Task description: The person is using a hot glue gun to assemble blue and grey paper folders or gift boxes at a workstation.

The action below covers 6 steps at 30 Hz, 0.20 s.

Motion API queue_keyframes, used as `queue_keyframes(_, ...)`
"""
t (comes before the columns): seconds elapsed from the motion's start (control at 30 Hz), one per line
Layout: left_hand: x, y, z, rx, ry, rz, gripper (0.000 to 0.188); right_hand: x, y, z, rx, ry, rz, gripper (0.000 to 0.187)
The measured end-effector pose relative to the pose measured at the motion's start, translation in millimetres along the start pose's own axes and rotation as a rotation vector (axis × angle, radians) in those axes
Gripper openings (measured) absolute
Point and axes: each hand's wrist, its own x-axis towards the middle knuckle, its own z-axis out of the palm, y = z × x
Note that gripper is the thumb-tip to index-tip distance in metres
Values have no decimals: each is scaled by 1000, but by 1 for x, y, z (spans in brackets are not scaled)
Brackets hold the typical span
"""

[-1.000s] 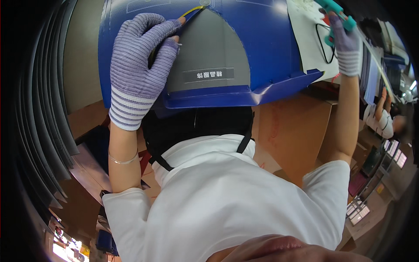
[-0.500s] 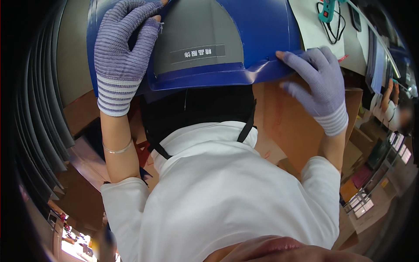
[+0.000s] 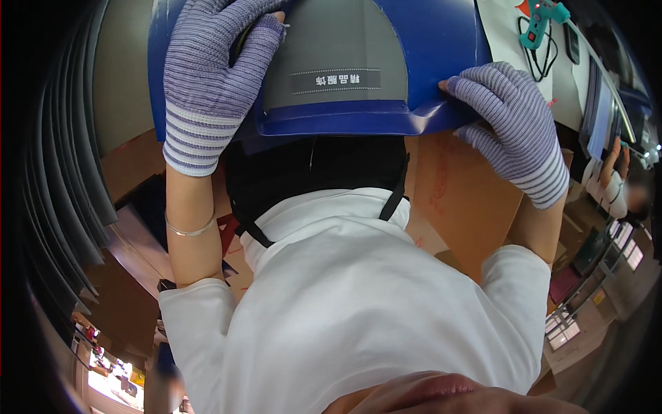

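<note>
1. Since half a second earlier, both gloved hands had held their places on the blue sheet (image 3: 441, 41), and the view had barely shifted.
2. Left hand (image 3: 207, 83), in a purple striped knit glove, lay flat across the sheet's left part, fingers spread over where the blue met a grey arched panel (image 3: 324, 62); whether it gripped anything under the palm could not be told.
3. Right hand (image 3: 514, 124), gloved alike, clamped the sheet's lower right edge, fingers on top.
4. The sheet sat between the hands, above the white shirt (image 3: 358, 303); its top was cut off by the frame.
5. It looked glossy blue, with a raised lower rim.
6. Right of the sheet, a teal glue gun (image 3: 541, 21) lay on a white surface.
</note>
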Motion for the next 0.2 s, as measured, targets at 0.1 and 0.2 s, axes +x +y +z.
queue_keyframes(0.1,-2,-4,2,12,-3,6,25,7,12,-12,-3,-106,-126,56)
queue_keyframes(0.2,-3,-13,1,55,1,107,25,32,27,-20,-38,-75,-316,48)
